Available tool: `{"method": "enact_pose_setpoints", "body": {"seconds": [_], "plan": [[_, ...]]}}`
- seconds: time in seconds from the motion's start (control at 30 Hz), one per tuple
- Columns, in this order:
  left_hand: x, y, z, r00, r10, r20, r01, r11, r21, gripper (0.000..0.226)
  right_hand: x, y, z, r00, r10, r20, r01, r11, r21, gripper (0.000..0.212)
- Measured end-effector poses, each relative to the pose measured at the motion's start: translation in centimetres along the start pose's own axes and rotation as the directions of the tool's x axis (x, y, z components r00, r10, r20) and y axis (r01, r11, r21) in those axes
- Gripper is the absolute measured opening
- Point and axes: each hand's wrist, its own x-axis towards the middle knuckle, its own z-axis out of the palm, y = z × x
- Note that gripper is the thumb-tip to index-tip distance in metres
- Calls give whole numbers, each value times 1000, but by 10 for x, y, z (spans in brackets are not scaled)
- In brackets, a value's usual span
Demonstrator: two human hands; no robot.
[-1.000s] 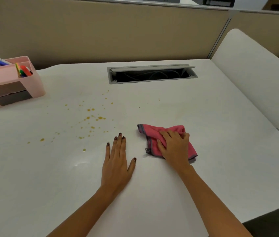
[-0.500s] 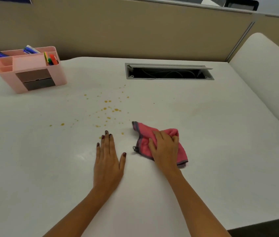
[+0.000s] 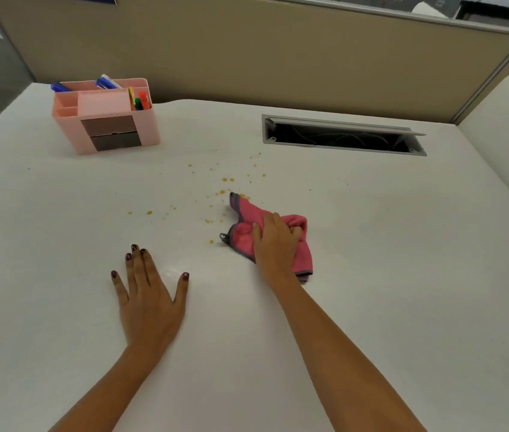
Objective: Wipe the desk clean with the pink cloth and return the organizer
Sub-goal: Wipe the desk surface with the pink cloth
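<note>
Right hand (image 3: 278, 241) clenched on crumpled pink microfibre cloth (image 3: 243, 238); left hand (image 3: 150, 300) flat, fingers spread. Risk: bunched cloth smears orange droplets (image 3: 227, 179) across white desk (image 3: 402, 275).

We saw an office. A white desk (image 3: 371, 275) stood against a beige cubicle partition (image 3: 247, 51), and an open cable hatch (image 3: 340, 137) was set into the desktop with wires showing inside. At the far left of the desk sat a pink desk organizer (image 3: 106, 120) that held pens and markers (image 3: 139, 99).
</note>
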Motion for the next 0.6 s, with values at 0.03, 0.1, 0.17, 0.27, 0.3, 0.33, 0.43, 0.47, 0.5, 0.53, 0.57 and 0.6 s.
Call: {"method": "enact_pose_setpoints", "body": {"seconds": [0.03, 0.1, 0.17, 0.27, 0.3, 0.33, 0.43, 0.47, 0.5, 0.53, 0.57, 0.6], "plan": [[-1, -2, -1, 1000, -12, 2, 12, 1000, -4, 88, -6, -12, 4, 997, -68, 22, 67, 997, 28, 28], [-4, -6, -2, 999, -37, 2, 37, 999, -15, 82, -23, -35, 9, 976, -211, 57, 205, 975, 87, 29], [-7, -9, -4, 999, -54, 6, 54, 998, -26, 73, -41, -48, 13, 946, -317, 64, 306, 942, 140, 28], [-11, -16, -6, 999, -34, 3, 34, 999, -41, 68, -58, -41, 11, 913, -407, 6, 402, 904, 147, 26], [-11, -19, -6, 1000, -28, 4, 28, 999, -38, 68, -59, -33, 9, 911, -413, -15, 412, 903, 126, 27], [-12, -22, -6, 1000, -26, 6, 26, 999, -29, 68, -58, -24, 7, 915, -401, -41, 403, 910, 95, 29], [-16, -30, -7, 999, -49, 13, 49, 999, -7, 68, -44, 3, 1, 967, -223, -119, 225, 974, 1, 30], [-18, -32, -7, 998, -61, 14, 61, 998, -5, 68, -36, 7, 1, 986, -121, -117, 121, 993, -10, 30], [-19, -33, -8, 998, -66, 15, 66, 998, -5, 68, -28, 10, 1, 994, -16, -110, 14, 1000, -15, 30], [-21, -34, -8, 997, -70, 13, 70, 998, -5, 67, -20, 8, 2, 993, 73, -97, -75, 997, -19, 30], [-22, -35, -8, 997, -75, 13, 75, 997, -3, 67, -13, 4, 3, 987, 136, -81, -138, 990, -20, 30], [-24, -37, -9, 997, -81, 10, 81, 997, -1, 67, -6, -3, 5, 984, 169, -60, -171, 985, -18, 30]]}}
